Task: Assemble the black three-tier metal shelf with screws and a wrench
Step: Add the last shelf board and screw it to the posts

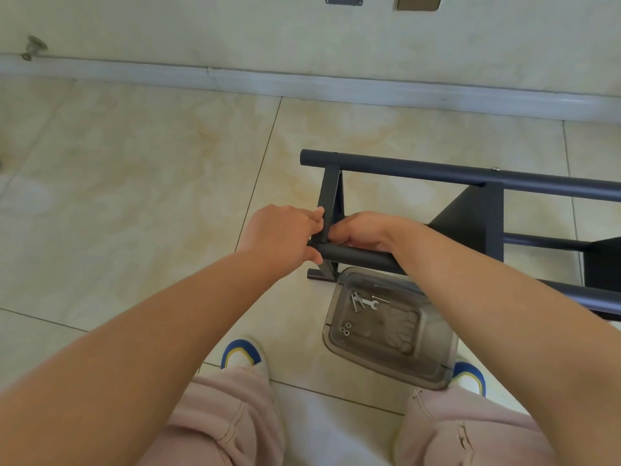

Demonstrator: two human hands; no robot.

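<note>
The black metal shelf (470, 178) lies on its side on the tiled floor, its round posts running to the right. My left hand (282, 235) grips the end of the near post (359, 257) where the end tier panel (331, 193) meets it. My right hand (361, 230) is curled over the same joint from the other side, fingers hidden behind the panel; what they hold cannot be seen. A clear plastic tray (433, 351) below the post holds a small wrench (369, 303), several screws (355, 301) and nuts (345, 329).
A second tier panel (473, 216) stands further right along the posts. The wall and skirting board (302, 85) run across the back. My shoes (242, 354) and knees are at the bottom edge. Open tiles spread to the left.
</note>
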